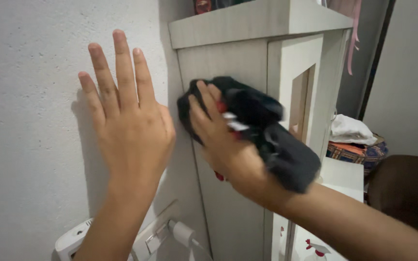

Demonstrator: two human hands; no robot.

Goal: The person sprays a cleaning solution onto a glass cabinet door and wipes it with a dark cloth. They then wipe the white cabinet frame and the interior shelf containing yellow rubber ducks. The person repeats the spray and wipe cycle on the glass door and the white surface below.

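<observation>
My right hand (221, 137) grips a dark cloth (267, 130) with red and white bits and presses it against the pale side panel of a tall cabinet (228, 63). The cloth drapes over my wrist and looks blurred. My left hand (129, 121) lies flat on the white textured wall (25, 96), fingers spread and pointing up, just left of the cabinet. It holds nothing.
A wall socket with a white plug and cable (180, 232) sits below my hands, beside a white device (73, 239). The cabinet's top shelf (257, 19) overhangs above. Right of it are folded cloths on a patterned basket (356, 145), a brown chair back (407, 188) and a spray bottle (315, 249).
</observation>
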